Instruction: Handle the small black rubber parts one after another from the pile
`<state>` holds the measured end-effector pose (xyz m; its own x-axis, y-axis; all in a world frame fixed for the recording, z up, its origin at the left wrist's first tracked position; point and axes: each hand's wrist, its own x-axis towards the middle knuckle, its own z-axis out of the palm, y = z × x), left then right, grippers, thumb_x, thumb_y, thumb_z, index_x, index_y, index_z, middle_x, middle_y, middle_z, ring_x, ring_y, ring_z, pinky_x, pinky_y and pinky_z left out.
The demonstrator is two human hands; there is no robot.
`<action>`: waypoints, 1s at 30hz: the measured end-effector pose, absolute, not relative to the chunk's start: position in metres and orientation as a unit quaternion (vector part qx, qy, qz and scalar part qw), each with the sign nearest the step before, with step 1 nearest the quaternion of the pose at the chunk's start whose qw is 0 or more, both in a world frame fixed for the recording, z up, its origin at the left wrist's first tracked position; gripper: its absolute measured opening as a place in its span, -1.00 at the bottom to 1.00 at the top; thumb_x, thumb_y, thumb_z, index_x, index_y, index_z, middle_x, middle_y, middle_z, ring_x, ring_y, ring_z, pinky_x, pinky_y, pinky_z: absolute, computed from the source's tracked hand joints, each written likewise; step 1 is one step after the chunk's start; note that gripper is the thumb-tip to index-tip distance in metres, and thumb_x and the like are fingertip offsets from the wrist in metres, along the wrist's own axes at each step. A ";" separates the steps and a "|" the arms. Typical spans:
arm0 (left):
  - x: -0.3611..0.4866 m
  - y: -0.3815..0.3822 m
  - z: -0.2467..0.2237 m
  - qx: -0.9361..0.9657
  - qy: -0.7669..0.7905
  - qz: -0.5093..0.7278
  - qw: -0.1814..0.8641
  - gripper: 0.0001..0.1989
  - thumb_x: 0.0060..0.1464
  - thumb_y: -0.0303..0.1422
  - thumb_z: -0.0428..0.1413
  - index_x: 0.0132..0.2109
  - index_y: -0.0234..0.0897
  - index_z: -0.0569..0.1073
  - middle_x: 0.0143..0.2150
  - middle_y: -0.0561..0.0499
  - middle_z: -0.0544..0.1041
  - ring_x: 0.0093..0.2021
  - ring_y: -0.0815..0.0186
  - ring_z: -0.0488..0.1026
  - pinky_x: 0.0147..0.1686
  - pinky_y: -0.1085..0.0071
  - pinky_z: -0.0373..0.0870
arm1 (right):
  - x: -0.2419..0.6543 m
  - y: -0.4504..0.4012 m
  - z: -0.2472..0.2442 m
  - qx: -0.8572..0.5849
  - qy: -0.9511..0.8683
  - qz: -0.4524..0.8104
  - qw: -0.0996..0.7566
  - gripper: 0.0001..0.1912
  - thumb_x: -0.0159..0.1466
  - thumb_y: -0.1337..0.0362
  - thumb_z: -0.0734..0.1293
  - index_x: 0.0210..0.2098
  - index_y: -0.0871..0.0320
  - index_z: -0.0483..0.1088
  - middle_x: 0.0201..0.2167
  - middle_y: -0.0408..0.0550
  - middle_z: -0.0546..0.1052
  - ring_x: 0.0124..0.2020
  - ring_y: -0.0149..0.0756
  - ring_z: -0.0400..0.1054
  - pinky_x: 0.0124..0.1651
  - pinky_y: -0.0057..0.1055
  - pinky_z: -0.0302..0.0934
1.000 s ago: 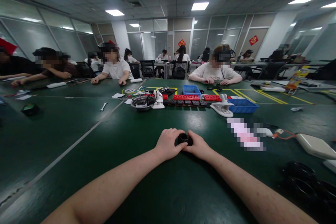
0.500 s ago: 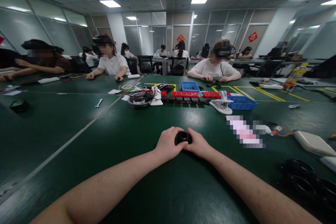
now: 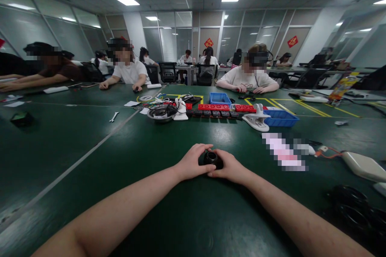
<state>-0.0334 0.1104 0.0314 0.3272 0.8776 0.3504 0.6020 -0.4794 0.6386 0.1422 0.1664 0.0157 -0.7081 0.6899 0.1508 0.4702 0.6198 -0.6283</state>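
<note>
A small black round object with a hole in its top (image 3: 212, 158) is between my two hands, at the middle of the green table (image 3: 169, 217). My left hand (image 3: 195, 163) curves round its left side, the thumb across the front and the fingers behind. On the right side my right hand (image 3: 230, 166) wraps it, with the thumb low at the front. Both hands touch the object, and its lower part is partly hidden by the thumbs.
Ahead lie a metal bowl of cables (image 3: 161, 113), red sockets (image 3: 213, 107), a white clip (image 3: 257, 118) and a blue tray (image 3: 280, 118). A wrench (image 3: 113, 117) is left; black rings (image 3: 350, 209) and a beige box (image 3: 363, 165) are right. People sit across.
My left fingers have lifted and loosened a little at the back of the black object. My right thumb has moved slightly lower and left. The view has shifted slightly.
</note>
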 end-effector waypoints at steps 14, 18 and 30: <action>-0.039 0.120 0.033 0.788 0.475 0.300 0.253 -0.59 -0.21 -0.25 0.19 -0.15 -0.23 0.36 -0.29 0.05 0.33 -0.34 0.36 0.25 -0.37 0.47 0.22 | 0.150 0.177 0.022 -0.248 -0.860 0.425 0.135 -0.62 -0.01 0.24 0.35 -0.18 0.17 0.34 -0.30 -0.11 0.43 -0.31 -0.30 0.29 -0.26 -0.39 0.15; -0.036 0.117 0.030 0.775 0.486 0.312 0.257 -0.60 -0.21 -0.22 0.18 -0.17 -0.23 0.36 -0.31 0.06 0.32 -0.38 0.38 0.21 -0.41 0.49 0.19 | 0.149 0.177 0.016 -0.279 -0.854 0.412 0.153 -0.59 -0.07 0.22 0.39 -0.22 0.17 0.32 -0.35 -0.14 0.41 -0.35 -0.33 0.27 -0.32 -0.43 0.12; -0.017 0.103 0.020 0.677 0.584 0.395 0.209 -0.66 -0.27 -0.32 0.21 -0.27 -0.27 0.35 -0.30 0.04 0.34 -0.33 0.33 0.28 -0.37 0.44 0.22 | 0.134 0.157 0.016 -0.405 -0.861 0.234 0.198 -0.69 -0.11 0.17 0.37 -0.47 0.16 0.19 -0.52 -0.20 0.32 -0.49 -0.42 0.17 -0.49 -0.51 -0.04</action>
<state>-0.0166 0.1027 0.0202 0.0053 0.9565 0.2917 0.6258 -0.2307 0.7451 0.1341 0.1566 0.0157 -0.5929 0.7909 0.1513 0.6054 0.5617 -0.5639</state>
